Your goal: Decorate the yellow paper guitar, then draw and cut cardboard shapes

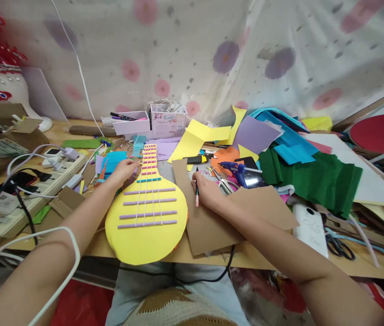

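Note:
A yellow cardboard guitar (147,244) lies flat in front of me, its neck pointing away. Purple strips cross its body, pink strips cross the neck, and white strings run lengthwise. Just left of the neck is my left hand (125,170), its fingers drawn together; what they hold, if anything, is hidden. A slim black pen (196,186) with a pink end stands nearly upright in my right hand (207,190). That hand rests over a brown cardboard sheet (212,228), right of the guitar. Scissors (225,184) lie just beyond it.
A blue glue gun (237,172) lies behind the cardboard. Green crepe paper (317,183) and coloured sheets pile up at right. A power strip (32,194) with cables runs along the left. Boxes (168,121) stand against the curtain. Black-handled scissors (340,246) sit near the right edge.

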`<action>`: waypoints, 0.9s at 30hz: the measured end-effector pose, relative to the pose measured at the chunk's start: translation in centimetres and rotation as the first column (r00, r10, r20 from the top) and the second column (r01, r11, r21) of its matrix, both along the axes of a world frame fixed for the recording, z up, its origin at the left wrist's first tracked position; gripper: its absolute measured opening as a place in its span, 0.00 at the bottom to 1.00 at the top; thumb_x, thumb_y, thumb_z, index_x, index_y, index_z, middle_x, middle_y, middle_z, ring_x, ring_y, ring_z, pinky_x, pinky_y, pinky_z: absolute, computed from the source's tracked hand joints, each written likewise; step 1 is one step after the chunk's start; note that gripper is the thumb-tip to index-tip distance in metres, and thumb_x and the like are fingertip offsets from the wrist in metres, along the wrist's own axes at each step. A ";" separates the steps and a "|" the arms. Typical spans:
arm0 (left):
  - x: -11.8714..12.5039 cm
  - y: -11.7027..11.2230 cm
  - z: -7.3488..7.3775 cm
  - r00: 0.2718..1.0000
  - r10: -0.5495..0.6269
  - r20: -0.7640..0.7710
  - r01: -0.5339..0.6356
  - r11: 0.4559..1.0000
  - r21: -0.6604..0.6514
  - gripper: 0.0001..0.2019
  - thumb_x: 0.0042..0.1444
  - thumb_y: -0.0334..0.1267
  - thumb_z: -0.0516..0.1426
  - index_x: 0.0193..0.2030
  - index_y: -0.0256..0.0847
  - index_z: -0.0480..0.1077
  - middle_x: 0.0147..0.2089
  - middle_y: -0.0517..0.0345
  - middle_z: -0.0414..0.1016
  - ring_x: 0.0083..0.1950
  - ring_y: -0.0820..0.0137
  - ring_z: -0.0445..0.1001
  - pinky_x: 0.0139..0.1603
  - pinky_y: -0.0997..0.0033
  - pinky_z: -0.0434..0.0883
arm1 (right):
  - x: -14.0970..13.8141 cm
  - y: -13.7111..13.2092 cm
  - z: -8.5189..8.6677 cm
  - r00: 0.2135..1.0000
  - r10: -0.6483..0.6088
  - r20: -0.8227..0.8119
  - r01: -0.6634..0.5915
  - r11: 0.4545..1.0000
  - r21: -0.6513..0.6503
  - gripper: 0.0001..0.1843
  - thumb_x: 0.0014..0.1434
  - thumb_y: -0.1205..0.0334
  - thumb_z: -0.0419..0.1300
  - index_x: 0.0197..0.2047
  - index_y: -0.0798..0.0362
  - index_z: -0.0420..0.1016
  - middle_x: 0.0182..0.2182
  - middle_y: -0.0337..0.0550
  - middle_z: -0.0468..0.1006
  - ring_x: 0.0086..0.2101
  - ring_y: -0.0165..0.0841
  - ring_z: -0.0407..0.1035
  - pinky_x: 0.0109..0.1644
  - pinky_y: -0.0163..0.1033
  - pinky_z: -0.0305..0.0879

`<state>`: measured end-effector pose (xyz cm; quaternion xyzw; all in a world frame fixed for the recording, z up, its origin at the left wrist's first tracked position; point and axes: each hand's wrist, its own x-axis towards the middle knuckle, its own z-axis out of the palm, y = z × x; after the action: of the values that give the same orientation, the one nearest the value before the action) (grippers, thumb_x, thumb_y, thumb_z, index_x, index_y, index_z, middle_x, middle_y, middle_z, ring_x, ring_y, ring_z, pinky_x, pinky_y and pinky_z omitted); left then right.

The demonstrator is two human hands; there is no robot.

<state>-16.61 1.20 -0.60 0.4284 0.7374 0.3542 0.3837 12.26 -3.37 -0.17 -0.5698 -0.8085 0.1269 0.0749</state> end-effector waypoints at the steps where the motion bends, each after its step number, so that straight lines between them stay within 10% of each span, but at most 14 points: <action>1: 0.0 -0.1 0.2 0.998 0.008 -0.057 -0.009 1.000 -0.019 0.14 0.47 0.47 0.58 0.23 0.41 0.59 0.13 0.69 0.49 0.14 0.78 0.50 0.16 0.77 0.47 | 0.2 0.0 0.2 1.000 -0.001 0.012 0.001 1.000 0.010 0.10 0.63 0.61 0.41 0.44 0.52 0.59 0.39 0.46 0.74 0.30 0.34 0.66 0.30 0.35 0.49; 9: -0.2 -0.4 2.0 0.927 -0.312 -0.206 0.274 0.942 -0.195 0.13 0.39 0.42 0.62 0.19 0.39 0.62 0.13 0.67 0.53 0.15 0.79 0.49 0.17 0.76 0.45 | 1.3 0.9 2.9 0.991 0.003 0.132 -0.015 0.996 0.090 0.09 0.64 0.63 0.40 0.43 0.52 0.58 0.39 0.48 0.75 0.30 0.34 0.67 0.29 0.35 0.48; 16: 0.3 -0.8 3.0 0.945 -0.220 -0.240 0.178 0.967 -0.185 0.09 0.40 0.40 0.59 0.19 0.39 0.65 0.12 0.68 0.47 0.15 0.79 0.46 0.17 0.75 0.44 | 0.0 2.4 6.1 0.971 0.132 0.199 -0.155 0.983 0.101 0.10 0.62 0.69 0.41 0.44 0.53 0.58 0.39 0.48 0.75 0.32 0.34 0.68 0.31 0.35 0.52; 27: -0.6 -0.4 2.4 0.913 -0.168 -0.371 0.192 0.981 0.027 0.10 0.42 0.43 0.58 0.20 0.39 0.66 0.18 0.64 0.60 0.22 0.76 0.57 0.22 0.76 0.52 | -1.0 4.9 6.2 0.958 0.183 0.221 -0.222 0.960 0.169 0.10 0.61 0.68 0.43 0.45 0.54 0.59 0.40 0.49 0.75 0.30 0.35 0.67 0.30 0.35 0.51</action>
<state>-17.24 0.79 1.76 0.5650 0.7419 0.2542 0.2564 11.21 1.54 6.05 -0.4836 -0.8747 -0.0036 0.0331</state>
